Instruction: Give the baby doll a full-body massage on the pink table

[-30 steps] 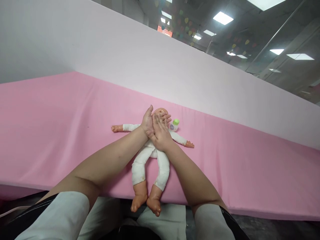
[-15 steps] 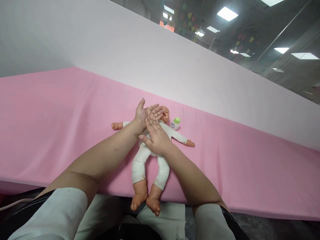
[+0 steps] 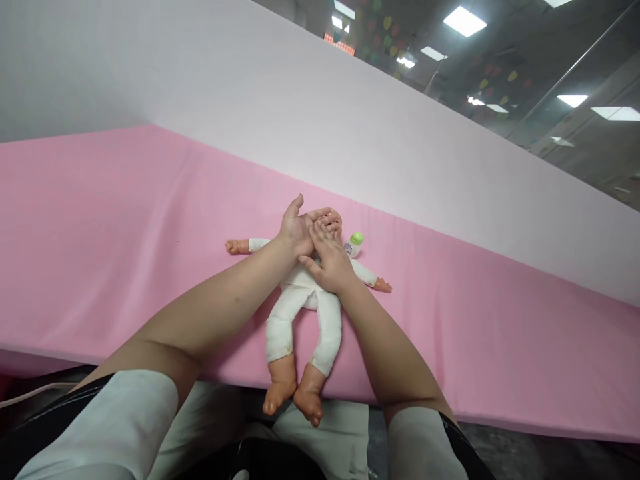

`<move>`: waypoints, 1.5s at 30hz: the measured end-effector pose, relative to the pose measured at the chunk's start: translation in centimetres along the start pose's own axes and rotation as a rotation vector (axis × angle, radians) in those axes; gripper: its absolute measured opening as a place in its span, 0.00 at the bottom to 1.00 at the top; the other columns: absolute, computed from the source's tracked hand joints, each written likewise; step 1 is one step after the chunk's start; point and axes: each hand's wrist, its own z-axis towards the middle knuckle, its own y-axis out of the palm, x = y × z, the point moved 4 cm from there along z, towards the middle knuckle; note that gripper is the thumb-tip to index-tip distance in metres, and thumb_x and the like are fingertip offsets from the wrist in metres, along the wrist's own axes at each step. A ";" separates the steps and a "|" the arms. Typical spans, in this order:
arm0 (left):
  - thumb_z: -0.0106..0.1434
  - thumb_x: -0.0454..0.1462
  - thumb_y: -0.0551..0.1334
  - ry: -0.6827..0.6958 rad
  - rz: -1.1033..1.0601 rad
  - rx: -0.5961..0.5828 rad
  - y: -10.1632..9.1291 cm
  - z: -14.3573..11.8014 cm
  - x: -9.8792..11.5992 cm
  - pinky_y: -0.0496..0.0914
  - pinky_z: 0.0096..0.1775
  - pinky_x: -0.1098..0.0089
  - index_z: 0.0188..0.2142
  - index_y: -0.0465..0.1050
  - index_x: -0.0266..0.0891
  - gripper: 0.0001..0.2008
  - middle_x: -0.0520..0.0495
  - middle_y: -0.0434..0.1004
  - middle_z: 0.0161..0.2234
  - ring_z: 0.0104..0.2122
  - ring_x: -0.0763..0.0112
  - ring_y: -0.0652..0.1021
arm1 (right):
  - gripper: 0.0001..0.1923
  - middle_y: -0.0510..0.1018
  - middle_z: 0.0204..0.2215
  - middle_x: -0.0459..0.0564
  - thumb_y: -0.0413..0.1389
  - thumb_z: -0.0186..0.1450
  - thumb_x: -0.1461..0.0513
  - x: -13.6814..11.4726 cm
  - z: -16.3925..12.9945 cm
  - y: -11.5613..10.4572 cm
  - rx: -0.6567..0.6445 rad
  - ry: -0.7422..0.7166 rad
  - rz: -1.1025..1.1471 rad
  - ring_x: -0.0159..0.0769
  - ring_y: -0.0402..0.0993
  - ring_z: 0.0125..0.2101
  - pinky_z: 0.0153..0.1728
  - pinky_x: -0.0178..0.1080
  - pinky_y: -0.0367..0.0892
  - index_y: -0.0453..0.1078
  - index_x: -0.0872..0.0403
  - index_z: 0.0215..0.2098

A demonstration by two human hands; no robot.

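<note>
My left hand (image 3: 299,229) is palm up, fingers stretched out, above the chest and head of a baby doll (image 3: 300,293). Over its palm and fingers lies my right hand (image 3: 332,259), palm down and flat, its fingers touching the left. Neither hand holds anything that I can see. On its back, the doll has a white cloth body with orange-brown plastic hands and feet, its arms spread to both sides. My hands hide most of its head and upper chest. A small clear bottle (image 3: 353,248) with a green cap is beside the doll's head, right of my right hand.
A pink cover (image 3: 480,333) spreads over the table, and the doll's feet reach its front edge. Behind the table rises a white wall (image 3: 320,127) with glass above it. At lower left runs a pale cable (image 3: 37,392).
My right hand has slid forward and right along the left hand, toward its fingers. My left hand has shifted slightly right. Doll and bottle stay in place on the cover.
</note>
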 end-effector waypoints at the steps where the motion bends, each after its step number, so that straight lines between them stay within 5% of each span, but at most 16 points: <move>1: 0.69 0.62 0.52 0.026 0.027 0.030 -0.2 0.1 0.4 0.77 0.50 0.50 0.56 0.72 0.31 0.37 0.31 0.83 0.43 0.46 0.47 0.84 | 0.37 0.57 0.76 0.58 0.55 0.74 0.50 0.3 -0.1 -0.1 0.022 -0.014 0.036 0.45 0.48 0.77 0.76 0.56 0.45 0.56 0.55 0.76; 5: 0.67 0.54 0.61 0.142 0.262 0.162 -1.4 0.1 0.7 0.77 0.47 0.60 0.45 0.78 0.35 0.24 0.37 0.83 0.40 0.40 0.58 0.83 | 0.21 0.82 0.59 0.55 0.54 0.73 0.57 0.9 -0.9 -0.5 0.130 0.012 0.146 0.41 0.76 0.62 0.67 0.46 0.67 0.78 0.54 0.59; 8: 0.60 0.45 0.68 0.237 0.566 0.228 -3.2 -1.1 -0.1 0.76 0.48 0.61 0.37 0.79 0.38 0.12 0.42 0.82 0.35 0.37 0.62 0.81 | 0.16 0.86 0.50 0.53 0.53 0.72 0.57 0.9 -2.8 -0.5 0.138 0.041 0.183 0.41 0.82 0.53 0.60 0.45 0.74 0.81 0.52 0.50; 11: 0.61 0.44 0.68 0.379 1.026 0.164 -4.7 -2.9 -0.3 0.73 0.55 0.56 0.35 0.80 0.43 0.09 0.45 0.81 0.36 0.41 0.58 0.80 | 0.17 0.85 0.53 0.54 0.52 0.72 0.57 0.7 -5.7 -0.6 0.107 -0.026 0.182 0.42 0.79 0.59 0.63 0.49 0.72 0.80 0.51 0.52; 14: 0.62 0.41 0.64 0.477 1.466 0.016 -5.8 -4.1 0.2 0.67 0.63 0.50 0.42 0.82 0.47 0.11 0.44 0.82 0.46 0.51 0.51 0.78 | 0.24 0.75 0.65 0.59 0.52 0.73 0.53 0.0 -8.2 -0.6 0.035 -0.154 0.124 0.46 0.67 0.69 0.70 0.55 0.63 0.75 0.54 0.61; 17: 0.66 0.42 0.59 0.479 1.682 -0.039 -6.8 -4.3 0.7 0.65 0.65 0.48 0.50 0.80 0.46 0.16 0.42 0.80 0.54 0.57 0.48 0.76 | 0.30 0.69 0.70 0.60 0.50 0.75 0.47 -1.6 -9.3 -0.5 -0.049 -0.275 0.068 0.49 0.56 0.74 0.74 0.59 0.51 0.70 0.56 0.67; 25: 0.71 0.46 0.55 0.421 1.754 -0.030 -7.2 -4.4 0.1 0.62 0.67 0.46 0.58 0.76 0.43 0.22 0.38 0.78 0.58 0.60 0.44 0.75 | 0.33 0.67 0.72 0.50 0.48 0.76 0.43 -6.0 -8.9 -0.1 -0.333 -0.474 0.094 0.42 0.52 0.76 0.78 0.53 0.36 0.63 0.50 0.72; 29: 0.68 0.46 0.58 0.403 1.762 -0.078 -7.2 -4.5 -0.5 0.61 0.69 0.46 0.59 0.75 0.43 0.23 0.38 0.77 0.60 0.62 0.43 0.73 | 0.45 0.59 0.75 0.53 0.52 0.71 0.35 -2.7 -7.8 -0.3 -0.337 -0.271 0.046 0.51 0.46 0.77 0.77 0.62 0.31 0.55 0.47 0.77; 33: 0.69 0.46 0.57 0.398 1.786 -0.105 -7.1 -4.8 -0.8 0.59 0.70 0.46 0.60 0.74 0.42 0.24 0.37 0.75 0.62 0.64 0.43 0.72 | 0.37 0.53 0.77 0.52 0.47 0.77 0.42 2.4 -6.9 -0.6 -0.282 -0.020 0.066 0.50 0.43 0.78 0.76 0.64 0.40 0.52 0.47 0.78; 39: 0.70 0.46 0.57 0.431 1.791 -0.119 -6.6 -5.5 -0.4 0.61 0.69 0.44 0.60 0.76 0.43 0.23 0.38 0.76 0.62 0.64 0.43 0.73 | 0.29 0.66 0.72 0.55 0.46 0.77 0.59 5.9 -7.1 -0.4 -0.103 0.307 -0.017 0.47 0.62 0.72 0.72 0.56 0.60 0.58 0.52 0.75; 41: 0.70 0.45 0.59 0.505 1.726 -0.232 -5.3 -6.7 -0.6 0.62 0.69 0.44 0.59 0.77 0.45 0.21 0.39 0.78 0.60 0.63 0.44 0.74 | 0.31 0.69 0.70 0.55 0.45 0.74 0.65 6.0 -7.2 -0.2 -0.082 0.334 -0.082 0.47 0.67 0.69 0.71 0.55 0.62 0.60 0.53 0.75; 45: 0.69 0.45 0.61 0.493 1.540 -0.694 -1.6 -10.4 -2.6 0.65 0.67 0.46 0.61 0.77 0.47 0.22 0.39 0.80 0.59 0.62 0.46 0.76 | 0.32 0.73 0.68 0.57 0.45 0.72 0.69 6.2 -7.2 0.2 -0.072 0.337 -0.198 0.49 0.71 0.65 0.68 0.54 0.65 0.61 0.56 0.73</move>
